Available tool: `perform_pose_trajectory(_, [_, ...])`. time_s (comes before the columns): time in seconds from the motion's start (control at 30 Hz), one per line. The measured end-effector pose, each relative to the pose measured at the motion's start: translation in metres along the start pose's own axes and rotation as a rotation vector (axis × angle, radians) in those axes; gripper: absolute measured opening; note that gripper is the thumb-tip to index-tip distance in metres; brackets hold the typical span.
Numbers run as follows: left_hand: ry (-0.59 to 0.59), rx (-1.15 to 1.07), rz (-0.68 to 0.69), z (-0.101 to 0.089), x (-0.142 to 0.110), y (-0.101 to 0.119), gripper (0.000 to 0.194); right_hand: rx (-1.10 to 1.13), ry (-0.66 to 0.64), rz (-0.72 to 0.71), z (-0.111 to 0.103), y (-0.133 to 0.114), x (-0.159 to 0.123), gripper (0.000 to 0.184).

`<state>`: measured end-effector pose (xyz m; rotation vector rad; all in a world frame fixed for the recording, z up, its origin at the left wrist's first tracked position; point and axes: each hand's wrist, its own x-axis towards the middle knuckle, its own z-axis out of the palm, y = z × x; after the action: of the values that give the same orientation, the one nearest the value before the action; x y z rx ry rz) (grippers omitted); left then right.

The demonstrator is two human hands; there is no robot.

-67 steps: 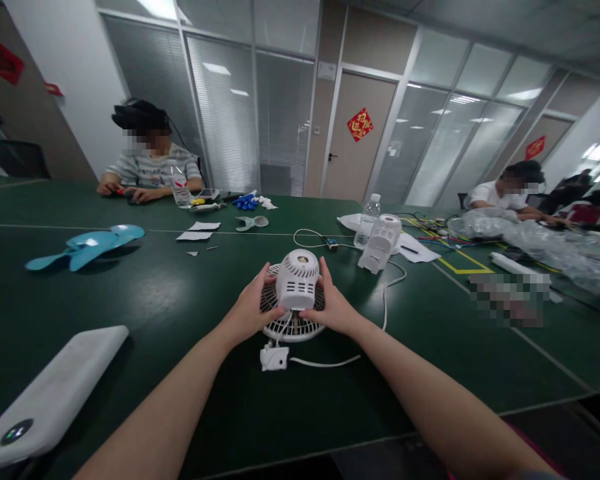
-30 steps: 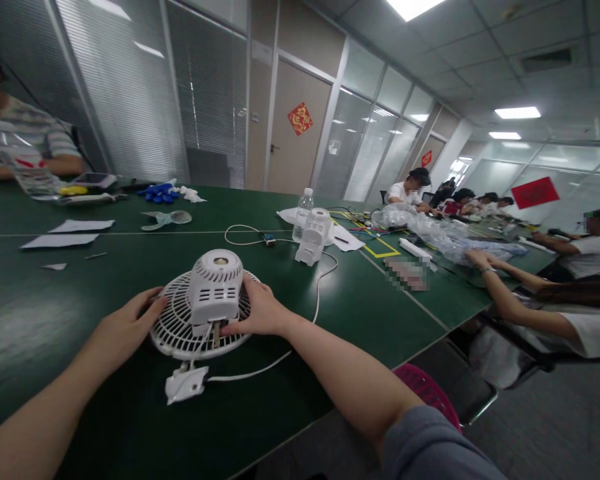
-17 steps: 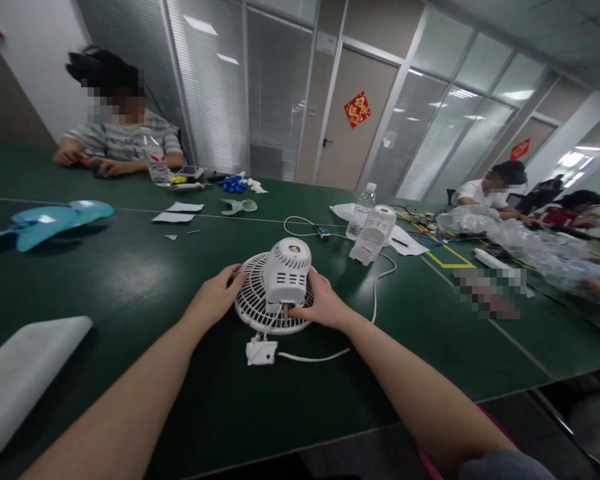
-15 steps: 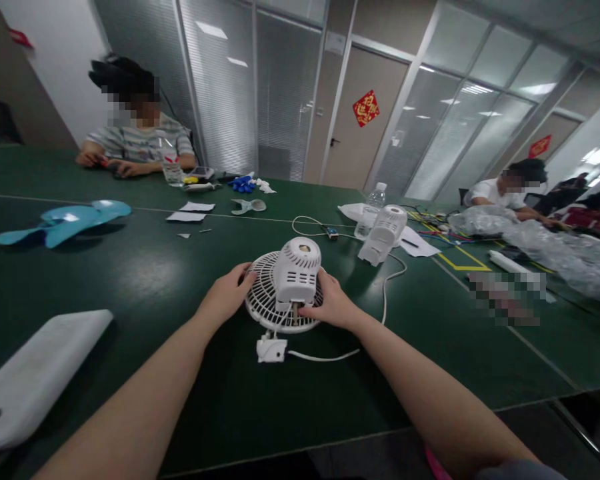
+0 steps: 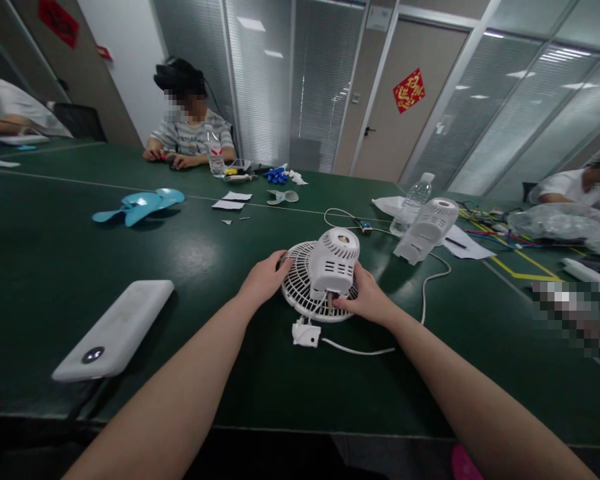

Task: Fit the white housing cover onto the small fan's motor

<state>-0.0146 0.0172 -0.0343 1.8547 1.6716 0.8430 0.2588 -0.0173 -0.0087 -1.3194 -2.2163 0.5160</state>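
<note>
A white fan head lies on the green table (image 5: 260, 393), its round grille (image 5: 296, 288) underneath and its motor housing (image 5: 334, 263) on top. My left hand (image 5: 265, 277) grips the grille's left rim, thumb over the edge. On the opposite side, my right hand (image 5: 373, 297) holds the housing, its thumb near a brownish metal stem (image 5: 331, 303) below it. A small white plastic part (image 5: 306, 335) hangs by wires in front of the grille. Beside it lies a loose white cable (image 5: 357, 350). The undersides of both palms are hidden.
Blue fan blades (image 5: 143, 203) and a white power bank (image 5: 115, 330) lie to the left. A second white housing (image 5: 427, 230) stands at right by a plastic bottle (image 5: 414, 200) and a cord (image 5: 425, 297). Across the table sits a person (image 5: 193, 137) wearing a headset.
The view has turned left, so everything sits further right in the picture. Both hands keep the same hold, and the fan head seems to rest in the same place.
</note>
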Motion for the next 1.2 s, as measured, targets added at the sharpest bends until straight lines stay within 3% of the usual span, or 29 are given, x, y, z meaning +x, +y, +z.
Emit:
perform_pose_trajectory(0.5, [0.02, 0.036, 0.004, 0.001, 0.004, -0.001, 0.056, 0.116, -0.041, 0.005, -0.02, -0.002, -0.003, 0.085])
perform_pose_trajectory(0.87, [-0.023, 0.037, 0.006, 0.007, 0.008, -0.009, 0.062, 0.026, -0.178, 0.058, -0.033, 0.005, 0.008, 0.12])
perform_pose_trajectory(1.07, [-0.057, -0.008, 0.014, 0.0, 0.001, -0.001, 0.062, 0.111, -0.125, 0.017, -0.036, -0.002, -0.002, 0.099])
perform_pose_trajectory(1.2, [-0.166, 0.01, 0.153, 0.0, -0.005, 0.007, 0.059, 0.124, -0.096, 0.015, -0.051, 0.0, -0.023, 0.092])
